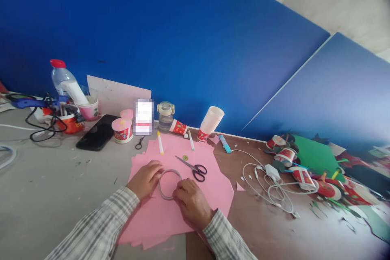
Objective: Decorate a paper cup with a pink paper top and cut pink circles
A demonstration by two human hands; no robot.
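A thin grey ring point(169, 184) lies flat on a pink paper sheet point(195, 195) in front of me. My left hand point(145, 179) rests on the paper with its fingers curled against the ring's left side. My right hand point(191, 200) presses down at the ring's right edge, fingers bunched together. Whether a pen is in that hand is hidden. Black-handled scissors point(193, 166) lie just beyond the ring, and a small green dot point(185, 157) sits near their blades.
Two markers point(160, 142) and a second marker point(191, 140) lie at the paper's far edge. Paper cups point(211, 122), a glass jar point(165, 115), a black phone point(97, 132), a water bottle point(63, 79) and a blue glue gun point(27, 102) stand behind. White charger cable point(271, 183) and decorated cups point(286, 156) lie to the right.
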